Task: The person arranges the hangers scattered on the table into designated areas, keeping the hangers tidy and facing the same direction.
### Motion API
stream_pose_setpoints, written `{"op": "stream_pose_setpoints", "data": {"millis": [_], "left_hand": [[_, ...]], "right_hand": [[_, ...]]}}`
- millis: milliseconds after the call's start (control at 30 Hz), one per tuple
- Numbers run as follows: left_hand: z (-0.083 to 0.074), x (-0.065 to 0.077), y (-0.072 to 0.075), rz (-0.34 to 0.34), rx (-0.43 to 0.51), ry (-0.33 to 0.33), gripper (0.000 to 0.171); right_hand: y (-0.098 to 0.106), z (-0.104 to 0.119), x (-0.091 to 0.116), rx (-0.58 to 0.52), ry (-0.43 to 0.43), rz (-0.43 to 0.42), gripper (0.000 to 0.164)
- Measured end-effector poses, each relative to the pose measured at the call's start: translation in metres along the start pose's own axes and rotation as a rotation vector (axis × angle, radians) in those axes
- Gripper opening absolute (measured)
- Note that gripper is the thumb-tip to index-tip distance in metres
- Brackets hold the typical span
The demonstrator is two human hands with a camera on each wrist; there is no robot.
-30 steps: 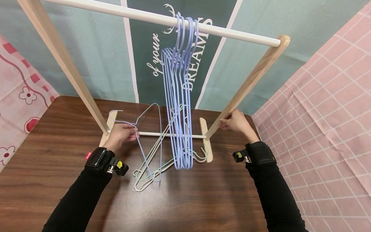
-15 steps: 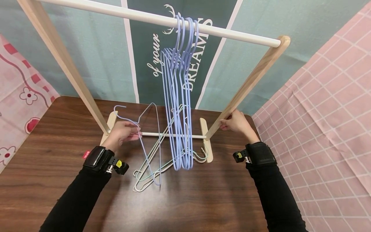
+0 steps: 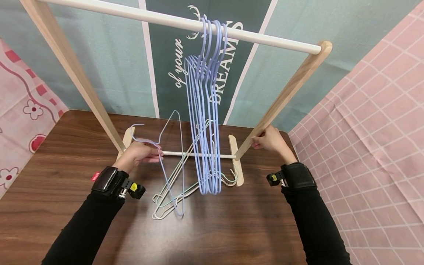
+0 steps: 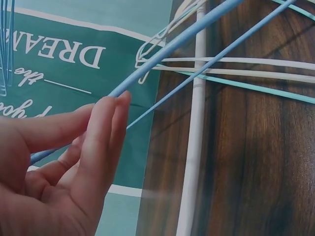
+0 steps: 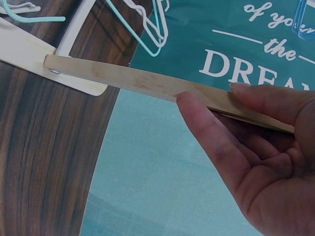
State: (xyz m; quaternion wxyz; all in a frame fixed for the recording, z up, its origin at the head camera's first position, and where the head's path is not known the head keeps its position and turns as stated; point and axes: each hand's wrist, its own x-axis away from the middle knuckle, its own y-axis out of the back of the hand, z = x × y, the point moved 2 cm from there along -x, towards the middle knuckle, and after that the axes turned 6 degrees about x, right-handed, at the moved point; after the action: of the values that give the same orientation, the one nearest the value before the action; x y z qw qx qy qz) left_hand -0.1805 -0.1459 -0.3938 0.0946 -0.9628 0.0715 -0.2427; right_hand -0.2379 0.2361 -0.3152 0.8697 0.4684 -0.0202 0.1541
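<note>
My left hand (image 3: pixel 140 152) pinches a blue clothes hanger (image 3: pixel 164 173) near its neck, its hook toward the left and its body tilted above the table. In the left wrist view, thumb and fingers close on the blue wire. With my right hand (image 3: pixel 269 139) I hold the right wooden post (image 3: pixel 281 101) of a clothes rack low down; the right wrist view has thumb and fingers on either side of it. Several blue hangers (image 3: pixel 208 129) hang together from the rack's white top bar (image 3: pixel 265 38). White and mint hangers (image 3: pixel 165 206) lie beneath on the table.
The rack's left post (image 3: pixel 74 70) rises beside my left hand. A white lower bar (image 3: pixel 226 156) joins the posts just above the brown table (image 3: pixel 232 228). A printed cloth (image 3: pixel 122 66) hangs behind, and pink checked cloth (image 3: pixel 371 129) stands at the right.
My left hand has shifted slightly right, and the hanger in it has turned a little, its far corner rising and its near corner coming toward me. My right hand stays on the post.
</note>
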Motion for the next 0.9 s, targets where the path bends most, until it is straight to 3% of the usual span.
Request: {"op": "stream_pose_setpoints", "data": {"millis": [300,667,900], "left_hand": [[-0.002,0.003,-0.003,0.025,0.023,-0.002,0.01],[-0.006,0.006,-0.009,0.035,0.023,0.013,0.022],[-0.01,0.006,-0.014,0.062,0.035,0.006,0.013]], "right_hand": [[0.0,-0.001,0.0,-0.008,-0.008,0.007,0.027],[-0.001,-0.001,0.0,-0.028,-0.014,-0.001,0.026],[0.0,0.0,0.0,-0.03,-0.016,0.0,0.027]]}}
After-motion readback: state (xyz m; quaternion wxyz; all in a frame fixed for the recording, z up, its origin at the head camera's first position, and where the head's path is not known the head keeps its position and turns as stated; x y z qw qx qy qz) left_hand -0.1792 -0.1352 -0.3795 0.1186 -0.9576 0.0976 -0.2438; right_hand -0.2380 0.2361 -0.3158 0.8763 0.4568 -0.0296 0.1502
